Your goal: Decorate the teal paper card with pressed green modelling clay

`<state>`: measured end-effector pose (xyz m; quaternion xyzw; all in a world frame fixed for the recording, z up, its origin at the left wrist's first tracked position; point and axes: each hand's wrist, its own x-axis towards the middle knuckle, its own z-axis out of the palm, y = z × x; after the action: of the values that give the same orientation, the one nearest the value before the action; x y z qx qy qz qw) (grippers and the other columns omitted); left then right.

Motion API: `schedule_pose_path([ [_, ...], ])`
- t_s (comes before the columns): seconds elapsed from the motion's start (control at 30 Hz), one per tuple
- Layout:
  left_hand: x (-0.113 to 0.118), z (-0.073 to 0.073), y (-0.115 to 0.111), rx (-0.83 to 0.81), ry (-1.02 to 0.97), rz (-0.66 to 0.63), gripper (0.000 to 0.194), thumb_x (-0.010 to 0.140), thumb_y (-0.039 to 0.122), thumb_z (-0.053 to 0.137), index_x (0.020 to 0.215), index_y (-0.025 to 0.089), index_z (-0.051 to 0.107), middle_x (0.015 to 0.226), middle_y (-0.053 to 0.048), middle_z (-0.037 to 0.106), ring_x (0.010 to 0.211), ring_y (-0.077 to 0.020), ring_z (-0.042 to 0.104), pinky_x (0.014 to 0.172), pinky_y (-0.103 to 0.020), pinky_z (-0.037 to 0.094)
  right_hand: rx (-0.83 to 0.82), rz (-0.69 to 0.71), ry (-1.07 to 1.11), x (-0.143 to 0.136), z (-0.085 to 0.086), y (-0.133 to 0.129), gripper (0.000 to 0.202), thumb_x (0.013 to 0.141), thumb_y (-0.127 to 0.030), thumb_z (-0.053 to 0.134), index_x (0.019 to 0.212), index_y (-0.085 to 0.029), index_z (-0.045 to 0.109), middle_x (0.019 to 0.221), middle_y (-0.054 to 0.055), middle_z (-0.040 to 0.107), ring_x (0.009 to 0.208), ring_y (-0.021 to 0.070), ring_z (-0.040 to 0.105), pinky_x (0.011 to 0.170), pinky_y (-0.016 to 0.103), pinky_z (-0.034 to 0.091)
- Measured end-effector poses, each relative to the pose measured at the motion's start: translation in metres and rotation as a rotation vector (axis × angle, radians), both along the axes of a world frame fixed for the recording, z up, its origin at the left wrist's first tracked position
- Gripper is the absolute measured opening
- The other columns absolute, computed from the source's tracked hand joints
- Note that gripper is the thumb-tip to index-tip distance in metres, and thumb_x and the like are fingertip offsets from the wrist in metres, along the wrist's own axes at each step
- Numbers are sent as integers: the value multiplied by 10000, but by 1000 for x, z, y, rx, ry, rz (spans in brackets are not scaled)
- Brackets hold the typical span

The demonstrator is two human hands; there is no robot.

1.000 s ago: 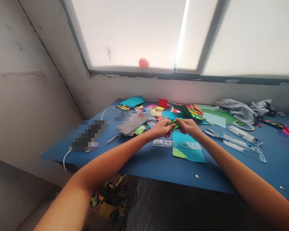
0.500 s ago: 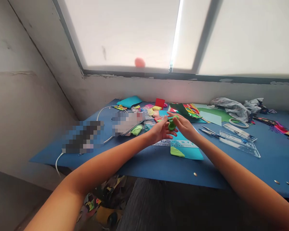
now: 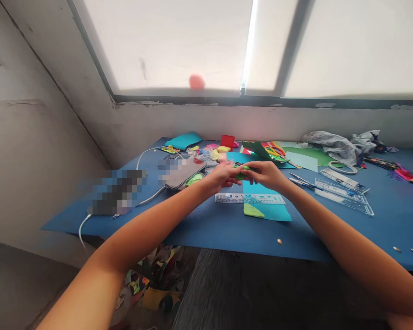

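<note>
My left hand (image 3: 223, 176) and my right hand (image 3: 265, 174) meet over the middle of the table. Between their closed fingers is a piece of green modelling clay (image 3: 242, 174), partly covered by the fingertips. Just below the hands, a clear stencil ruler (image 3: 227, 197) lies across a sheet of blue paper (image 3: 275, 213). A flat light green piece (image 3: 253, 211) rests on the sheet's near left corner.
Left of the hands are a phone (image 3: 187, 173), a blurred dark device (image 3: 119, 192) and a white cable (image 3: 149, 199). Coloured packets (image 3: 215, 155) and scissors (image 3: 275, 153) lie behind. At right are pens (image 3: 301, 182), clear set squares (image 3: 344, 197) and a tape roll (image 3: 343, 167).
My left fingers, spread beneath the green clay before, have curled in around it. Both hands have drawn closer together, leaving more of the stencil ruler showing.
</note>
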<state>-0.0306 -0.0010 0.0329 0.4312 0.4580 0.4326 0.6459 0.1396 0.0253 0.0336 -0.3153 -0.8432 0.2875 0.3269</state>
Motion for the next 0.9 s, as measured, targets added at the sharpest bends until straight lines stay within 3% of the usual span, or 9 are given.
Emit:
schedule_pose_path([
  [0.23, -1, 4, 1, -1, -39, 41, 147, 886, 154, 649, 748, 119, 614, 655, -18, 649, 469, -44, 510, 435, -137, 347, -92, -126, 167, 20, 9, 17, 537, 650, -702, 694, 705, -168, 685, 513, 0, 573, 462, 107, 517, 433, 238, 408],
  [0.37, 2, -1, 1, -33, -99, 60, 206, 915, 146, 594, 714, 135, 553, 626, -3, 608, 457, -43, 497, 405, -127, 334, -33, -342, 344, 38, 8, 34, 580, 575, -712, 743, 772, -167, 716, 596, 22, 630, 471, 117, 547, 414, 242, 429],
  [0.47, 6, -1, -3, -63, -149, 76, 253, 973, 192, 486, 732, 145, 543, 642, -15, 612, 476, -59, 526, 445, -144, 401, 43, -434, 432, 41, 7, 35, 646, 623, -741, 695, 902, -159, 737, 712, 52, 680, 528, 145, 606, 425, 253, 468],
  [0.6, 12, 4, -12, -98, -187, 42, 461, 1033, 358, 308, 757, 122, 591, 676, -59, 628, 531, -99, 589, 510, -190, 466, 113, -303, 328, 22, 0, 19, 653, 790, -688, 592, 1148, -154, 706, 898, 95, 727, 716, 208, 689, 525, 286, 542],
  [0.67, 14, 5, -15, -93, -204, 8, 519, 1030, 423, 291, 755, 120, 610, 693, -64, 630, 573, -117, 618, 531, -204, 474, 188, -190, 219, 11, -7, 10, 560, 863, -617, 548, 1174, -177, 703, 1012, 105, 736, 846, 237, 701, 666, 334, 583],
  [0.8, 15, -1, -14, 2, -179, -26, 398, 1025, 345, 371, 764, 152, 602, 666, -5, 598, 601, -107, 633, 556, -199, 457, 359, 21, 51, -3, -20, 1, 410, 944, -442, 461, 1161, -203, 715, 1178, 103, 704, 1102, 263, 649, 946, 417, 535],
  [0.9, 12, -6, -10, 49, -119, -49, 311, 974, 302, 527, 730, 130, 617, 643, -2, 603, 566, -85, 602, 540, -182, 422, 367, 7, 13, -2, -22, 3, 401, 914, -386, 501, 1219, -198, 681, 1232, 109, 678, 1104, 270, 647, 900, 411, 556],
])
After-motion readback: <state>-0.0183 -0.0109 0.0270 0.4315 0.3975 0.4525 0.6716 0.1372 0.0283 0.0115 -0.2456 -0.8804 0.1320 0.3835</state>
